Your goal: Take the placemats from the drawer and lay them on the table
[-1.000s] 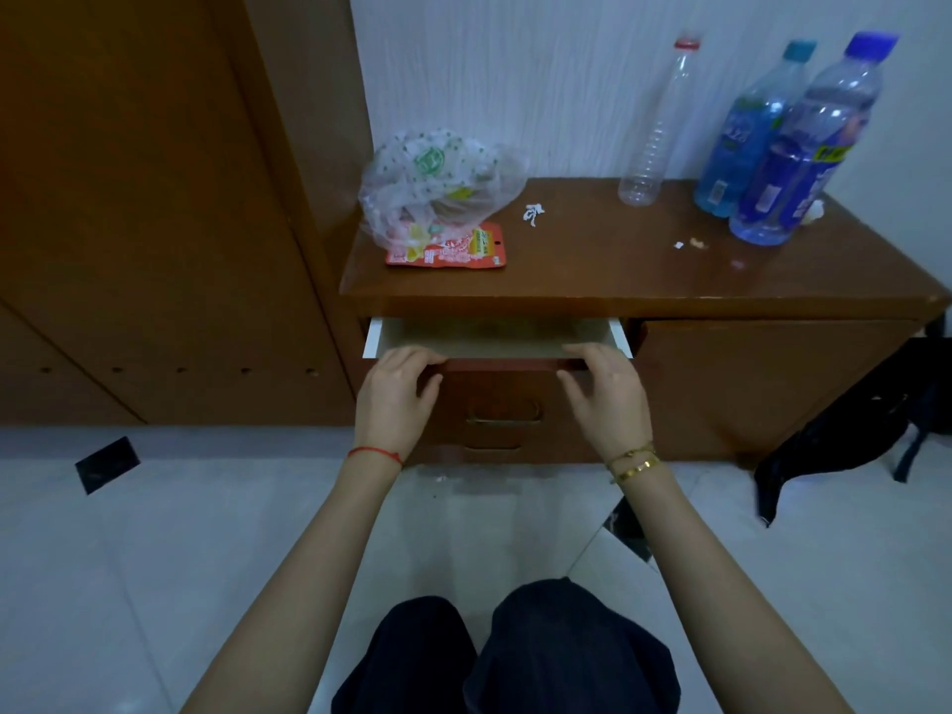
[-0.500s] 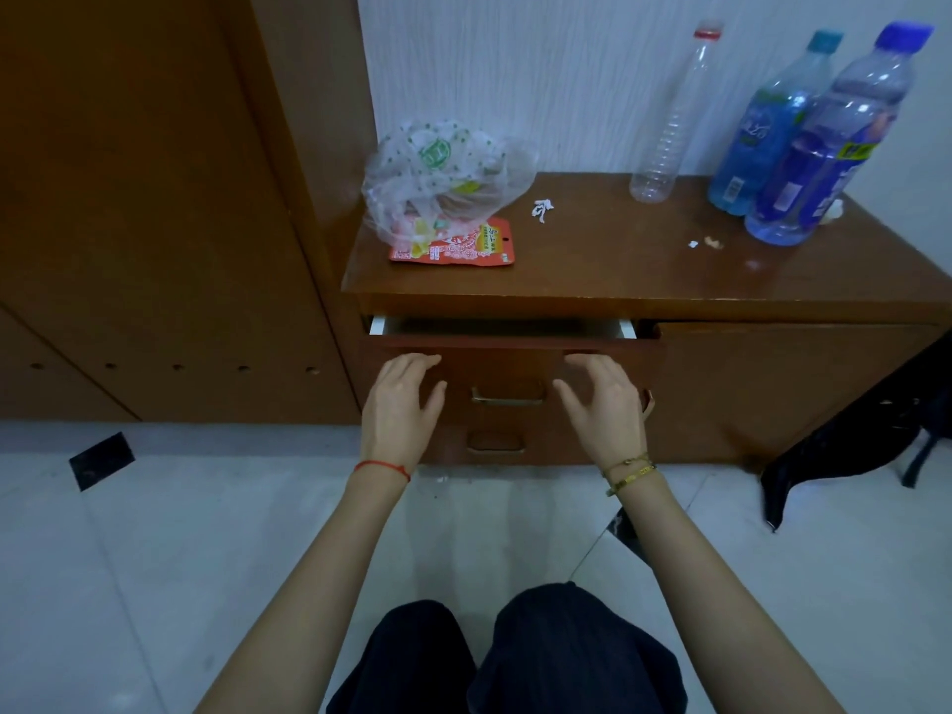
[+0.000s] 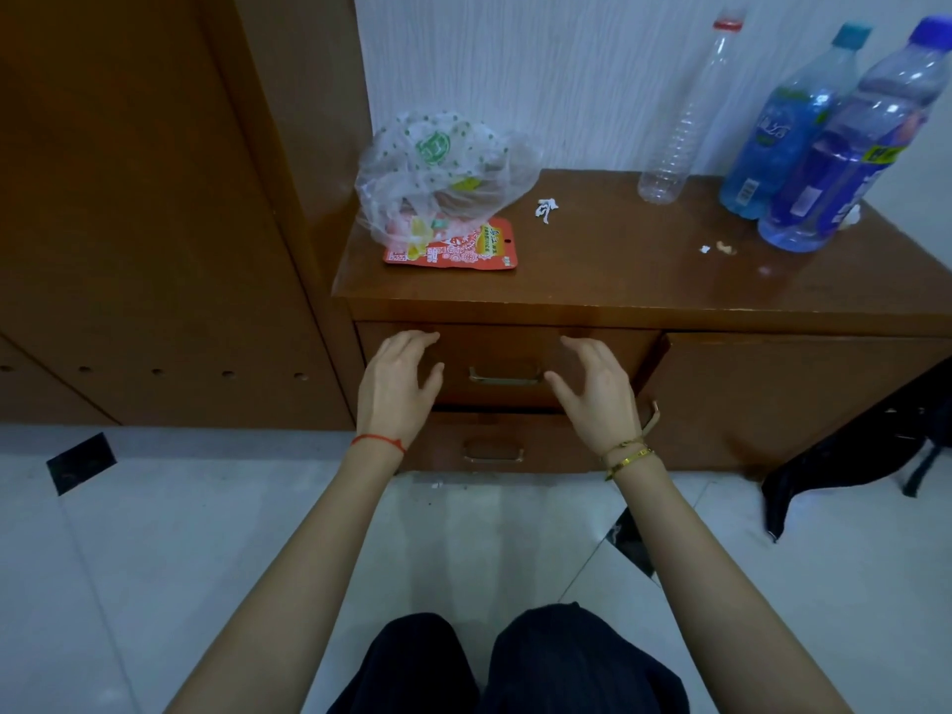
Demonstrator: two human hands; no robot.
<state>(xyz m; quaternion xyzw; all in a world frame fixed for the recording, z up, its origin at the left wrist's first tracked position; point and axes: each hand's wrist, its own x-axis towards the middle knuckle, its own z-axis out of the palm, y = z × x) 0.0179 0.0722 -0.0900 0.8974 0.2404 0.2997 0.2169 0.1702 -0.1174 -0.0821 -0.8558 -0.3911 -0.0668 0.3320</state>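
Since a second ago we have pushed the top drawer shut at frame centre; left hand and right hand spread open, empty. Placemats unseen, probably light, floppy; we'd pinch an edge.

A brown wooden cabinet stands on pale floor tiles against a white wall.

Beyond the fingertips, the glossy reddish-brown wooden cabinet carries a clear plastic bag printed with green dots on an orange-red snack packet. Further right stand a colourless bottle with a red cap, a light-blue bottle with a teal cap and a deeper blue bottle with a purple cap. Brass-coloured handles sit between the fingers.
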